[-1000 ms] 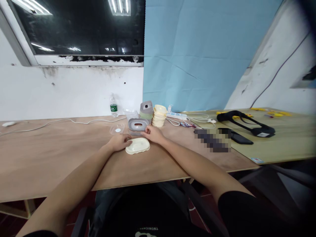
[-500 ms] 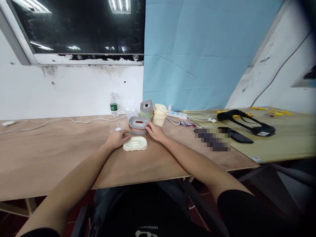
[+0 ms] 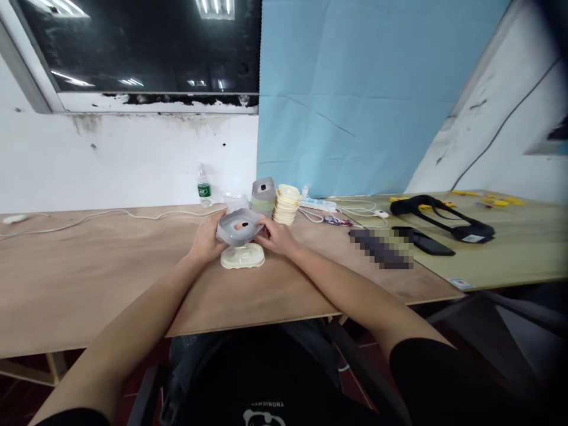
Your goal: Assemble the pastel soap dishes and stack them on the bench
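Note:
My left hand (image 3: 206, 239) grips the left side of a grey plastic soap dish (image 3: 229, 226) with a small slot in its base. On the other side, my right hand (image 3: 277, 238) is closed on the dish's right edge. The grey dish is tilted and held just above the table, its underside hidden. Directly below it, nearer to me, a cream soap dish tray (image 3: 242, 258) lies on the wood. Behind my hands stand a stack of cream trays (image 3: 286, 206), several grey and green dishes (image 3: 262, 201) stacked together, and a clear plastic container (image 3: 232, 200).
A water bottle (image 3: 203, 188) stands by the wall at the back. A white cable (image 3: 128, 212) crosses the wooden table (image 3: 110, 278). To the right are a power strip (image 3: 318, 205), a phone (image 3: 432, 244) and a black headset-like strap (image 3: 444, 219). The table's front edge lies before my lap.
Both hands have closed on the grey soap dish, raising it, tilting it and bringing it left and toward me. My left hand has moved from beside the cream tray to the dish's side.

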Demonstrator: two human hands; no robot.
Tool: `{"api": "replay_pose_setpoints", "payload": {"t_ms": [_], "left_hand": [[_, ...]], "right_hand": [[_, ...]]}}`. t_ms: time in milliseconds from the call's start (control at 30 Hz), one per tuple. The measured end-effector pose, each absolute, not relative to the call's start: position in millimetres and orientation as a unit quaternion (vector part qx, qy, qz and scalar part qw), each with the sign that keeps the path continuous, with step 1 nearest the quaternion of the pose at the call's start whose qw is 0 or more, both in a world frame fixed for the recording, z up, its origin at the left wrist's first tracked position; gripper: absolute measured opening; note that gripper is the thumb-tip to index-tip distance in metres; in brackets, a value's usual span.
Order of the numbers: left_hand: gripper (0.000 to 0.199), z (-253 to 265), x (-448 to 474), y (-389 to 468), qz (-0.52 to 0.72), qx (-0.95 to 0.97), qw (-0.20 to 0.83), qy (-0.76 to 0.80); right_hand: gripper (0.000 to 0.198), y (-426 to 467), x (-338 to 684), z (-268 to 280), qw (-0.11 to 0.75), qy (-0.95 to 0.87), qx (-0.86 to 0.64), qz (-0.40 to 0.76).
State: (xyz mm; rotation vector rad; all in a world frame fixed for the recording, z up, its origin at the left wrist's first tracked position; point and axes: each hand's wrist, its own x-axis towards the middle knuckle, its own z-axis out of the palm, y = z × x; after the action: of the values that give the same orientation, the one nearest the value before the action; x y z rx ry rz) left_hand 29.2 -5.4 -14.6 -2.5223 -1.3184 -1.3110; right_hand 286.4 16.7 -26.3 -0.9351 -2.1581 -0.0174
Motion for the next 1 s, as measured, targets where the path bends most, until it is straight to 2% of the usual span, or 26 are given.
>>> {"api": "replay_pose_setpoints", "payload": {"t_ms": [100,300,467,667,767,1000], "left_hand": [[0.082,-14.5,28.9,-7.2,-0.456,-0.804,0.053,-0.378],[0.046,-11.7,28.4,-9.9,-0.393,-0.821,0.062,-0.41],[0.044,-9.6,27.1,-9.3,-0.373,-0.803,0.093,-0.455],[0.06,-9.2,30.8,-13.2,-0.415,-0.771,0.041,-0.482],[0.048,-7.5,32.0,-15.7,-0.397,-0.781,0.031,-0.481],[0.039,-8.8,29.8,-12.0,-0.319,-0.798,-0.01,-0.512]], "right_hand": [[0.046,13.4,288.8,-22.3,0.393,-0.843,-0.368,-0.008],[0.048,12.5,291.9,-20.1,0.398,-0.83,-0.391,-0.015],[0.045,14.2,290.9,-23.0,0.438,-0.801,-0.408,-0.013],[0.037,10.4,286.3,-21.1,0.467,-0.786,-0.404,0.028],[0.034,12.2,284.3,-22.3,0.48,-0.773,-0.41,0.062],[0.03,23.4,283.1,-29.4,0.468,-0.769,-0.418,0.124]]}}
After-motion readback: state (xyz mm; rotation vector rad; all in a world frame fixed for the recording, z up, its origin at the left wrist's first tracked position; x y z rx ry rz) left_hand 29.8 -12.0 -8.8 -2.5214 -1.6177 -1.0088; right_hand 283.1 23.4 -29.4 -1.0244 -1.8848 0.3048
